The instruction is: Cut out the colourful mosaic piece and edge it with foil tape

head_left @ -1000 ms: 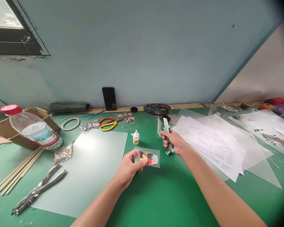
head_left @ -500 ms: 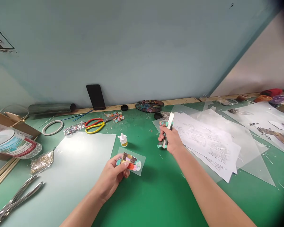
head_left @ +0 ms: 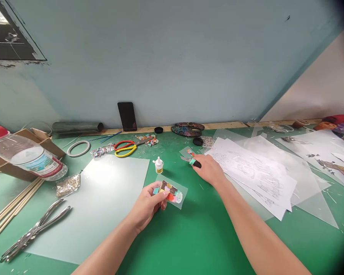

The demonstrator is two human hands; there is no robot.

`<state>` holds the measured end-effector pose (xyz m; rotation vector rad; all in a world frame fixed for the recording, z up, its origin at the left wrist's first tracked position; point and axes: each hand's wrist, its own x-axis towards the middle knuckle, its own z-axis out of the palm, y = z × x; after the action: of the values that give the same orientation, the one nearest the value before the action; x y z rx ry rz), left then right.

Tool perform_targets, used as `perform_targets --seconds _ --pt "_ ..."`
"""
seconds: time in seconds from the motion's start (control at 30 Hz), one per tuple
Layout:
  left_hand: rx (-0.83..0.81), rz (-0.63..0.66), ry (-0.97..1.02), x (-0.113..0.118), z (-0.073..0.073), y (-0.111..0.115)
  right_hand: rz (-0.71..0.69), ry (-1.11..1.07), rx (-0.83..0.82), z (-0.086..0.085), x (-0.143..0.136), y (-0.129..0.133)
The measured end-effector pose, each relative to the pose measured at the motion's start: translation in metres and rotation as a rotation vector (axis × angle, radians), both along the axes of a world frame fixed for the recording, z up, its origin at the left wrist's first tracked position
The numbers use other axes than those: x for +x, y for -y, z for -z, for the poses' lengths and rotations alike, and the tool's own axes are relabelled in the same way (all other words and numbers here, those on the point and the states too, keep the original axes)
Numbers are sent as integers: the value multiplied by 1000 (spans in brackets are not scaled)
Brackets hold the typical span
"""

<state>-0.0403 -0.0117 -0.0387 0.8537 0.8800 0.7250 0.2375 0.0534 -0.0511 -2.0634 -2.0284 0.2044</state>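
My left hand [head_left: 151,198] pinches a clear plastic piece with a colourful drawing [head_left: 172,193] on it, thumb on top and fingers underneath. Just beyond it stands a small white dropper bottle [head_left: 158,166]. Over to the right, my right hand [head_left: 209,168] is low at the table, closed on a cutting tool [head_left: 195,163] with a teal-and-black handle. Its metal blade points left. Close to that hand lies another small clear piece with a coloured drawing [head_left: 190,151]. My right fingers are partly hidden behind the back of the hand.
Drawn-on white papers [head_left: 255,172] and clear sheets lie right. Red-and-yellow scissors [head_left: 126,148], a translucent sheet [head_left: 103,191], metal pliers [head_left: 34,231], wooden sticks [head_left: 17,206] and a plastic bottle [head_left: 31,156] are left. A black phone [head_left: 127,116] leans against the wall.
My right hand has lowered and turned, bringing the cutting tool from upright to nearly flat, blade to the left. My left hand keeps its hold on the plastic piece. The view has shifted left.
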Motion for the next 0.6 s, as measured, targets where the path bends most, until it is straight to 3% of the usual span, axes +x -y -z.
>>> perform_targets --seconds 0.13,0.43,0.6 --pt "28 18 -13 3 1 -1 1 43 -15 -4 -9 -19" --pt "16 1 -14 6 -1 -2 42 80 -95 -20 -36 -109" --pt "41 5 -3 7 -4 -1 40 111 -87 -16 -43 -125"
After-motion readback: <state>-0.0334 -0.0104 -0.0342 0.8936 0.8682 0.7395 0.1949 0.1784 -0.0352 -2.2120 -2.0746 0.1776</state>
